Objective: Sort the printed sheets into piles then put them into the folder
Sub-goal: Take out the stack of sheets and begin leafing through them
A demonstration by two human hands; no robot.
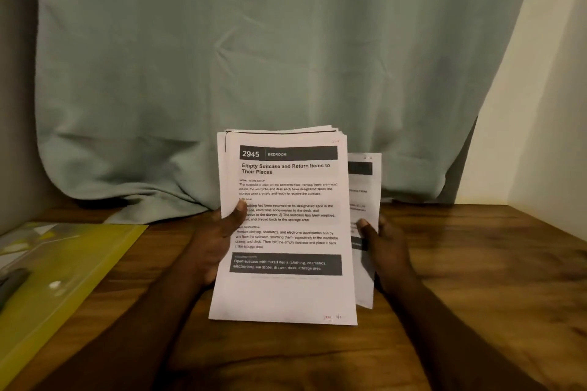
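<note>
Aloft, left hand (212,244) gripping stack (286,292), right hand (386,251) pinching sheet (365,197) edge

Creased grey-green curtain (254,41) draped onto a brown wooden table (476,279), cream wall (546,105) at right

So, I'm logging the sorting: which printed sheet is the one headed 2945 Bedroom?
The front sheet, gripped by the left hand. The rear sheet, pinched by the right hand, sits behind it with its header mostly covered.

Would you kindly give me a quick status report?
Left hand grips stack of sheets. Right hand pinches separate sheet behind. Yellow folder lies left on table.
</note>
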